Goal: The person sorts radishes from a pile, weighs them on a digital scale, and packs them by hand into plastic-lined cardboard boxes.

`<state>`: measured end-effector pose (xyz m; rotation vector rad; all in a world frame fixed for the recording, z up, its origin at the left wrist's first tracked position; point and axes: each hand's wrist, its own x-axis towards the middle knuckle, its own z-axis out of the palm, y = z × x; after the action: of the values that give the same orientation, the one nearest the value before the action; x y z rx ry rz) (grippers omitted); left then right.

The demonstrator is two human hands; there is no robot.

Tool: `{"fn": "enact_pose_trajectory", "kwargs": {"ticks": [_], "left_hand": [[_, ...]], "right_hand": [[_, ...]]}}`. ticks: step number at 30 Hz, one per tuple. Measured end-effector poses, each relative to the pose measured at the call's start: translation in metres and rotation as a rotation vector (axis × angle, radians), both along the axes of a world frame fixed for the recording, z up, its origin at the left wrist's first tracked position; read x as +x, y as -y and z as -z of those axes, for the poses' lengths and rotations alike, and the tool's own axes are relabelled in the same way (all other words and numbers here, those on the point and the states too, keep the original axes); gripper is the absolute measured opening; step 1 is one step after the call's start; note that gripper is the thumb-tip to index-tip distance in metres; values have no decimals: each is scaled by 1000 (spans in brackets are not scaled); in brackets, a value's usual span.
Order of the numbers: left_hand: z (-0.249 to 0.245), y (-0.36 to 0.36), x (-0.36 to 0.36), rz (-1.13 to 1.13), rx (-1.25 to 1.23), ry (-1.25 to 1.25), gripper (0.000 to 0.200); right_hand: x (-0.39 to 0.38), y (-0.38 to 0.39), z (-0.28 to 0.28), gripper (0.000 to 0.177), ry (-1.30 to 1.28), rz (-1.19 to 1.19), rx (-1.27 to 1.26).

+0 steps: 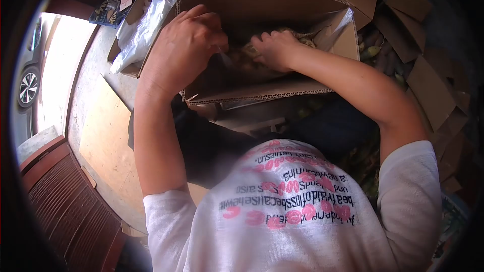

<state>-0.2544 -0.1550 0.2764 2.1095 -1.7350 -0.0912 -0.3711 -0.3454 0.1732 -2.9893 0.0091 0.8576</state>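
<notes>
An open cardboard box (262, 93) stands in front of me. At its left end, my left hand (189, 40) is closed, fingers curled in, with a thin edge of clear plastic film (225, 59) hanging just below the fingertips. My right hand (277, 50) reaches down into the box, its fingers bent over the mottled yellow-green produce (306, 40) inside. What the right fingertips grip is hidden, and shadow covers much of the box's contents. More clear plastic (345, 21) shows at the right end of the box.
A smaller carton with white plastic bags (142, 27) stands at the upper left. Opened cardboard boxes (428, 88) crowd the right side, with green produce (373, 51) beside them. A flat cardboard sheet (103, 121) lies on the floor, near a brown slatted panel (68, 206).
</notes>
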Motion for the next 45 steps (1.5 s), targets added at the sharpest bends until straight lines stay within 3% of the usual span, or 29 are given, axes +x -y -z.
{"fn": "enact_pose_trajectory", "kwargs": {"ticks": [4, 8, 12, 18, 19, 20, 22, 24, 25, 28, 30, 32, 34, 36, 41, 44, 45], "left_hand": [[4, 0, 7, 55, -34, -28, 8], [7, 3, 0, 134, -40, -110, 8], [9, 1, 2, 94, -43, -101, 11], [9, -7, 10, -28, -80, -84, 20], [9, -9, 11, -46, -89, -66, 22], [17, -15, 21, -75, -112, -56, 26], [5, -18, 23, -115, -133, -8, 26], [0, -24, 27, -186, -196, 113, 29], [-9, -25, 23, -292, -145, 33, 28], [-13, -32, 21, -265, -252, 0, 27], [-11, -42, 14, -290, -289, -116, 27], [-10, -46, 3, -346, -314, -62, 21], [-5, -56, 4, -346, -289, -30, 24], [-3, -63, 2, -376, -291, -50, 25], [-5, -71, -7, -405, -300, -65, 26], [-2, -74, -6, -428, -294, -87, 25], [-2, -73, -7, -430, -292, -79, 25]], "right_hand": [[23, -16, -17, 54, -335, -21, -143], [19, -20, 2, 55, -234, 13, -76], [9, 0, -34, 53, -166, 115, 10], [-47, 75, -118, 37, 617, 244, 230], [-60, 77, -140, 25, 646, 451, 235], [-80, 103, -135, 21, 854, 417, 184], [-142, 220, -107, 32, 870, 479, 3], [-185, 238, -111, 35, 854, 709, -23], [-210, 245, -103, 40, 883, 773, -114], [-301, 298, -44, 48, 807, 1093, -88], [-339, 278, -30, 55, 601, 1269, -121], [-393, 287, 11, 59, 540, 1235, -301], [-434, 272, 45, 55, 743, 1347, -163], [-484, 282, 81, 43, 544, 1390, -371], [-539, 236, 94, 29, 350, 1513, -284], [-570, 241, 107, 27, 201, 1677, -124], [-582, 247, 114, 26, 255, 1794, -77]]}}
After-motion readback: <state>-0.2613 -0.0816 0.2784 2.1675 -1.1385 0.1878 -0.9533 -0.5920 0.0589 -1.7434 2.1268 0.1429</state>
